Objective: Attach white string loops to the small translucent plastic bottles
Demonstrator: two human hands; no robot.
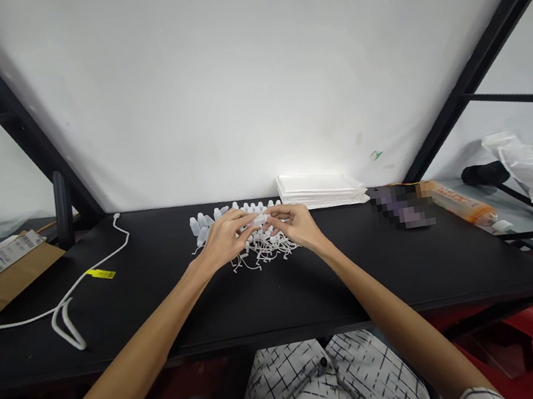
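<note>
The left hand (pixel 225 238) and the right hand (pixel 297 225) are curving inward, fingertips nearly meeting, over a heap of small white plastic bottles and tangled cords (pixel 264 250) mid-desk (pixel 166 330), though I cannot tell whether they are pinching anything.

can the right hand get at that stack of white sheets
Probably yes: the right hand rests right beside the stack of flat white sheets on the black tabletop, with nothing visibly between them, though it is over the small white plastic bottles.
</note>
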